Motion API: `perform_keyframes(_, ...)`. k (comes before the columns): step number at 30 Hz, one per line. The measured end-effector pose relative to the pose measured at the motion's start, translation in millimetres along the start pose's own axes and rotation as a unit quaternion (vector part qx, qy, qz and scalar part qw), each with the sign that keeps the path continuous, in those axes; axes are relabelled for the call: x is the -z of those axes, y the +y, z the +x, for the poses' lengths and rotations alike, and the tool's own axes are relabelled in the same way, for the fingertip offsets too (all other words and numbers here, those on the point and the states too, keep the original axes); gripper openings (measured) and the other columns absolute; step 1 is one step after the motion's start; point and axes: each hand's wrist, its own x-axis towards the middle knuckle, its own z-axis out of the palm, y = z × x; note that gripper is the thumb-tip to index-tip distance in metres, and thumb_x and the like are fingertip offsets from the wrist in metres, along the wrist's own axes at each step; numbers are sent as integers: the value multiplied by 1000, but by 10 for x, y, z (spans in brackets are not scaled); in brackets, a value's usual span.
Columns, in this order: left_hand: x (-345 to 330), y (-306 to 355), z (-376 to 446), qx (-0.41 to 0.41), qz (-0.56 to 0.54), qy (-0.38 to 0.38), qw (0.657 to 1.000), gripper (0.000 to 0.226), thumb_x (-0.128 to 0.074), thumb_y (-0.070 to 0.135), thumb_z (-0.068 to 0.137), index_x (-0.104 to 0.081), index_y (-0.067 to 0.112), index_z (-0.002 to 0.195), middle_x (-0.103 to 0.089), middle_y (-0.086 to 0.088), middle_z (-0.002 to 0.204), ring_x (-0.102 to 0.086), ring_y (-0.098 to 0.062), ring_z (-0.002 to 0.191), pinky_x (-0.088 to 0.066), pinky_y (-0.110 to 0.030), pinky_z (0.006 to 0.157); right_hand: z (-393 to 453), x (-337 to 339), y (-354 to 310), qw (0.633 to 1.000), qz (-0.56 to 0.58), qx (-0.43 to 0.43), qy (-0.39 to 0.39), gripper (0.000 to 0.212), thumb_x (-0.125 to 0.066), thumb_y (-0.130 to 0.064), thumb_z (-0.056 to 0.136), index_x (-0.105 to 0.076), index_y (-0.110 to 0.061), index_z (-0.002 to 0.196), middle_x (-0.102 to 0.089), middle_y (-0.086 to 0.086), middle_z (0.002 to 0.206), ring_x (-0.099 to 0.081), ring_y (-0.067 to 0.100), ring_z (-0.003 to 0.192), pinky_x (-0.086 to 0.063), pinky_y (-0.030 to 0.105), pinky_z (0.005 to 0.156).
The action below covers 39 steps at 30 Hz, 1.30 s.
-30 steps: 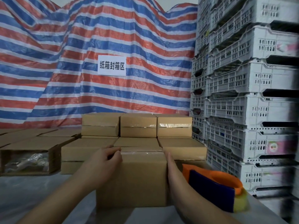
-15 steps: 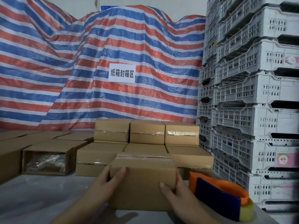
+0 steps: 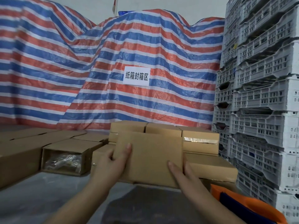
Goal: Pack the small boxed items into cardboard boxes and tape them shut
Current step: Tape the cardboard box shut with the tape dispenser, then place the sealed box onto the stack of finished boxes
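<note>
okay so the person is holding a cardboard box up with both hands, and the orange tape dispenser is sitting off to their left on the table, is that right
Not quite. Both the left hand and the right hand do hold the cardboard box up, but the orange tape dispenser sits to their right, at the lower right corner of the head view, near the stacked grey crates.

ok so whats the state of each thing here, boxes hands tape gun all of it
held cardboard box: lifted off the table, closed
left hand: grips the box's left edge
right hand: grips the box's right edge
open carton: on its side, clear bags inside
stacked boxes: closed, tape visible on one
tape dispenser: resting on the table, untouched
plastic crates: stacked in columns
</note>
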Motion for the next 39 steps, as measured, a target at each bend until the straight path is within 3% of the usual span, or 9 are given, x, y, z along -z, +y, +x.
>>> perform_keyframes(3, 161, 235, 351, -26, -4, 28, 999, 51, -49, 67, 86, -58, 25, 114, -59, 5, 104, -56, -14, 95, -44, -36, 82, 415, -145, -284, 999, 28, 1, 29, 63, -48, -75, 83, -30, -53, 139, -53, -31, 113, -50, -5, 93, -42, 22, 85)
perform_keyframes(6, 381, 375, 739, -19, -34, 4, 999, 52, -54, 58, 91, -53, 21, 128, -59, 0, 113, -57, -20, 103, -47, -37, 84, 832, -271, -572, 997, 44, -67, 11, 59, -43, -69, 93, -49, -31, 139, -65, -4, 128, -58, 20, 110, -50, 34, 88)
perform_keyframes(10, 500, 268, 1154, -30, 9, 4, 1000, 53, -55, 57, 91, -49, 24, 132, -53, 5, 104, -51, -12, 91, -36, -27, 63, 1171, -483, -813, 984, 92, -149, -30, 60, -36, -67, 97, -60, -16, 118, -75, 9, 85, -68, 26, 85, -56, 31, 53)
perform_keyframes(15, 564, -75, 1490, -1, -23, 19, 1000, 55, -54, 58, 92, -50, 24, 135, -50, 7, 101, -48, -5, 82, -38, -25, 64, 1539, -760, -907, 978, 34, -204, 1, 81, -21, -71, 98, -46, -4, 137, -60, 18, 120, -57, 34, 116, -45, 46, 105)
perform_keyframes(20, 587, -382, 1714, -10, -31, 36, 999, 38, -55, 60, 89, -62, 28, 108, -60, 2, 109, -54, -6, 88, -40, -27, 71, 1739, -897, -842, 968, 14, -252, 5, 96, -22, -80, 92, -46, 2, 135, -60, 24, 123, -57, 39, 116, -46, 50, 103)
perform_keyframes(25, 543, -436, 1885, -5, 15, 64, 998, 63, -53, 64, 89, -60, 14, 126, -61, -6, 120, -57, -19, 101, -42, -31, 83, 1891, -968, -770, 964, 71, -252, 41, 87, -24, -77, 94, -49, 1, 125, -61, 22, 116, -59, 34, 106, -47, 43, 93)
perform_keyframes(33, 758, -442, 1721, -55, 52, 121, 990, 39, -44, 51, 99, -63, 17, 98, -65, -5, 99, -59, -17, 90, -48, -36, 77, 1720, -938, -520, 987, -1, -103, 125, 66, -22, -60, 102, -47, -12, 140, -57, 12, 134, -54, 33, 122, -44, 48, 104)
perform_keyframes(36, 899, -589, 1417, -82, 75, 143, 984, 28, -49, 35, 100, -64, 14, 87, -65, -5, 79, -63, -23, 78, -54, -46, 79, 1433, -875, -315, 967, -41, 89, 236, 38, -33, -41, 105, -59, -16, 93, -63, -1, 88, -56, 13, 79, -41, 29, 62)
perform_keyframes(39, 1009, -814, 1117, -86, 171, 118, 974, 28, -51, 31, 100, -65, 20, 78, -66, 3, 68, -65, -12, 68, -57, -38, 69, 1047, -998, 52, 957, -68, 190, 210, 39, -45, -25, 101, -51, -17, 64, -54, -6, 58, -50, 5, 56, -36, 32, 52)
